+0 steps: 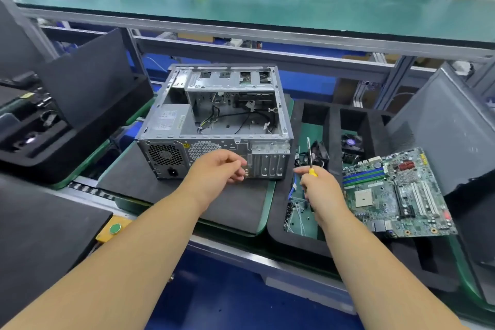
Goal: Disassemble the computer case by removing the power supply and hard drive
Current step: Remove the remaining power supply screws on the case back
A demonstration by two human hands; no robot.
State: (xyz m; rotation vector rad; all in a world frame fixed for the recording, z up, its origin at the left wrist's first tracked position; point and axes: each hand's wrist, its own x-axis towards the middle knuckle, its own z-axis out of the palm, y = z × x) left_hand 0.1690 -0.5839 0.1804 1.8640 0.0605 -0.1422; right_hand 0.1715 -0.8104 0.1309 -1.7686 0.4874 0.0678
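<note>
Dark foam on the counter (166, 190) carries the computer case (214, 120); its power supply (171, 120), heavy and rigid, is best gripped by both sides. Left hand (219, 169) fingers hang loose; a screwdriver (310, 158) is held by the right hand (321, 190).

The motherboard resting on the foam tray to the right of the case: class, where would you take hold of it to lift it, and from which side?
Probably grip the motherboard by its bare edges, from the near right, where it overhangs the foam tray. It lies flat, face up, studded with components.
</note>
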